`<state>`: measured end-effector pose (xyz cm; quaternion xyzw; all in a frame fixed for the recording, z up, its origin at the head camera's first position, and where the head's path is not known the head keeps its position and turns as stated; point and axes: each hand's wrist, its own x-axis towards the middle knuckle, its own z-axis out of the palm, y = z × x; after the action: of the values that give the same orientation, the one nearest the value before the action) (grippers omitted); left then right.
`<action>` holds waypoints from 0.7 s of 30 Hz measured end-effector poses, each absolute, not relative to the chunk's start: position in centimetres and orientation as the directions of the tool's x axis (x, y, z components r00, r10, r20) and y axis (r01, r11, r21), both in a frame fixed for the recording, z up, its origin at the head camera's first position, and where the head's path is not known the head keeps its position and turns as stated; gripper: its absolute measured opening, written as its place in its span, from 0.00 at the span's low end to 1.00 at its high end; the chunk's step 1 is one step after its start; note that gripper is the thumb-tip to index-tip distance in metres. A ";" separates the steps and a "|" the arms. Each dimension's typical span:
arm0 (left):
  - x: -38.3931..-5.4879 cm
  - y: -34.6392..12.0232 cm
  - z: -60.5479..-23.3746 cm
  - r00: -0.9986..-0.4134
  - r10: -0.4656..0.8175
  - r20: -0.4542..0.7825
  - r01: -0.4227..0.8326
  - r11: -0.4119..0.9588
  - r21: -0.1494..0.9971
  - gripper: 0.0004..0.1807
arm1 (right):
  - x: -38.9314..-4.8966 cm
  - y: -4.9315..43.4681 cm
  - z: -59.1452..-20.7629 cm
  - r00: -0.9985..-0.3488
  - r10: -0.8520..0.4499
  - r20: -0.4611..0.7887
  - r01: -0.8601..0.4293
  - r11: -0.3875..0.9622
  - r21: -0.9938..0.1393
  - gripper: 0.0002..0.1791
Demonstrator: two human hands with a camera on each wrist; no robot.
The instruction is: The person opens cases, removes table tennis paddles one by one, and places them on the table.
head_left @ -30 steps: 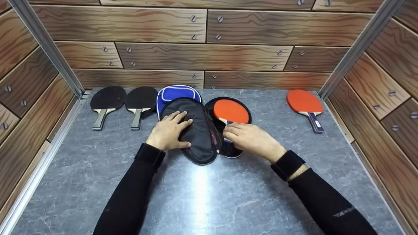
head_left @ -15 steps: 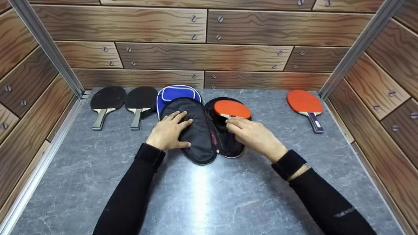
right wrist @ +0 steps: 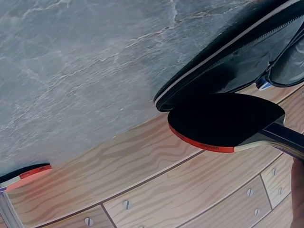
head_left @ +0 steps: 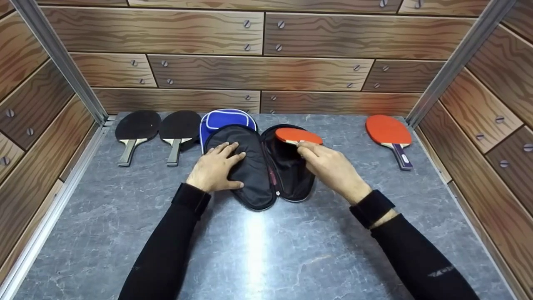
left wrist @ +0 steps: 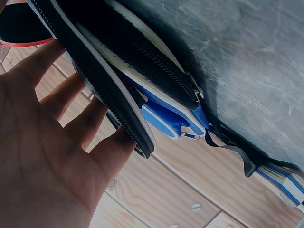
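An unzipped table tennis bat case lies spread, its black flap [head_left: 252,179] at left and its hollow half [head_left: 293,181] at right. On the flap rests my left hand [head_left: 216,166], fingers spread. My right hand [head_left: 329,166] grips a table tennis bat by its handle, which the fingers mostly hide in the head view. The bat's red face [head_left: 297,135] tilts up over the case's far end. Its black face [right wrist: 223,118] and dark handle [right wrist: 285,135] appear in the right wrist view. A blue bag [head_left: 227,118] with white piping sits partly under the flap.
Two black-faced bats [head_left: 137,127] [head_left: 181,125] with pale handles lie at the back left. Another red bat [head_left: 389,129] lies at the back right. Wood-patterned panels [head_left: 204,33] enclose the grey marbled tabletop [head_left: 266,254] at the back and sides.
The bat in my right hand has been lifted by its handle out of the hollow half and tilted, its red face now seen nearly edge-on. My left hand has stayed put.
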<state>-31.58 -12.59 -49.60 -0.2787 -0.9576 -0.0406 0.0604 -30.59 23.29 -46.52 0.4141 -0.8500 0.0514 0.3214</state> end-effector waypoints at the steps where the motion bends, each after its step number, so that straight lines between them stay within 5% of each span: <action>1: -31.6 -12.6 -49.6 -0.837 0.529 0.138 0.539 0.841 0.044 0.52 | -30.7 23.3 -46.5 -0.446 -0.669 0.595 -0.736 0.652 0.181 0.15; 21: -31.5 -12.7 -49.5 -0.837 0.527 0.146 0.539 0.841 0.054 0.52 | -31.1 25.0 -45.5 -0.449 -0.542 0.710 -0.729 0.682 0.060 0.19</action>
<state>-31.54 -12.66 -49.53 -0.2783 -0.9573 -0.0466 0.0629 -31.09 24.95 -45.48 0.3778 -0.8414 0.1281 0.3647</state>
